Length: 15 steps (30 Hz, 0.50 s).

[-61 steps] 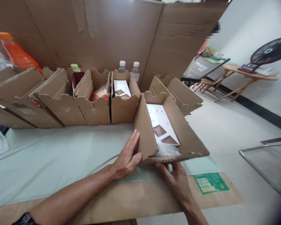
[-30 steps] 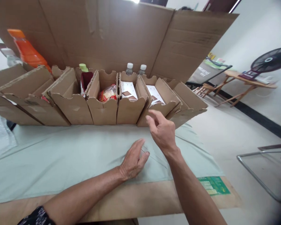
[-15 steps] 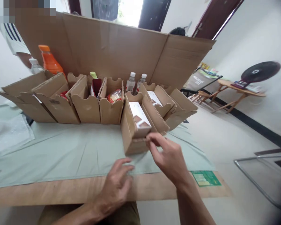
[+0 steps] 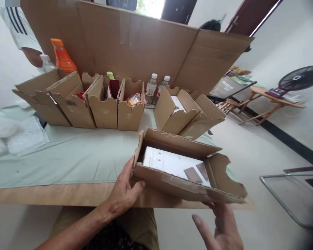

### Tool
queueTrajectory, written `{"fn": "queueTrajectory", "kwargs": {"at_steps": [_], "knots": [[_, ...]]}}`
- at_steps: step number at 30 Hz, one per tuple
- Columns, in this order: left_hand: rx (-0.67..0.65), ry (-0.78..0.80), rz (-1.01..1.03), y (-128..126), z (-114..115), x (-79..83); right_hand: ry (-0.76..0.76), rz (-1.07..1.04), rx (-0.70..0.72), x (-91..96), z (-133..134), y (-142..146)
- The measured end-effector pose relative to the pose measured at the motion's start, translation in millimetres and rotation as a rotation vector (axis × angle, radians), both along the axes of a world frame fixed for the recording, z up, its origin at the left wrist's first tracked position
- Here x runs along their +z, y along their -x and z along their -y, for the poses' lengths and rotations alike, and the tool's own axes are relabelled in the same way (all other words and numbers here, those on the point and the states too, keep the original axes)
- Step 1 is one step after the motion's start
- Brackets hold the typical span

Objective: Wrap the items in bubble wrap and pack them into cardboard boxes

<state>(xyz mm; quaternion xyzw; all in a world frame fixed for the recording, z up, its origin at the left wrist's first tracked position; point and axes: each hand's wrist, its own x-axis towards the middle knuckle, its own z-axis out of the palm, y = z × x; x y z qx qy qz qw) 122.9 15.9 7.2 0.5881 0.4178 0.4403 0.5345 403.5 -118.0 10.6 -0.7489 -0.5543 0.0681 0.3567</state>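
Note:
A long open-topped cardboard bin [image 4: 179,185] lies turned crosswise in front of me near the table's front edge. Inside it rests a white box [image 4: 172,163] with brown rectangles printed at its right end. My left hand [image 4: 126,191] grips the bin's left end, thumb on the near side and fingers partly hidden around the end. Below the bin's near right side is my right hand [image 4: 220,225], palm up, with its thumb spread away. Its fingertips reach up to the lower edge and are partly hidden there, seemingly touching the cardboard.
Several cardboard bins [image 4: 104,114] stand in a row behind, holding packets. Two clear bottles [image 4: 151,86] and an orange bottle [image 4: 64,57] are behind them. A tall cardboard panel [image 4: 135,41] backs the row. Plastic bags [image 4: 28,135] lie left; a person's sleeve [image 4: 19,27] shows beyond.
The bin with the white box has come out of the row toward me and turned crosswise. My left hand has taken its left end; my right hand has moved down and right, below it.

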Motion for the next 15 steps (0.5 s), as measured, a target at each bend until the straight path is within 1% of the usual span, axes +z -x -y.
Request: {"fn": "queueTrajectory", "kwargs": {"at_steps": [1,3,5,7,9,11,13,15], "knots": [[0.057,0.007,-0.002,5,-3,-0.1,-0.011,0.001,0.012,4.8,-15,12],[0.167,-0.017,-0.017,20,-16,2.5,-0.054,-0.025,0.109,14.9,-53,31],[0.268,-0.089,-0.026,41,-39,9.1,-0.097,-0.081,0.245,22.0,-96,46],[0.345,-0.170,-0.042,61,-66,16.5,-0.131,-0.148,0.366,22.9,-138,61],[0.399,-0.209,-0.100,79,-90,19.9,-0.130,-0.189,0.443,16.5,-174,77],[0.428,-0.195,-0.192,94,-103,16.2,-0.062,-0.190,0.458,3.5,-198,91],[0.393,-0.156,-0.264,104,-102,6.3,0.059,-0.153,0.433,-13.8,-207,97],[0.352,-0.119,-0.327,114,-89,-6.1,0.133,-0.086,0.396,-32.8,-205,95]]}}
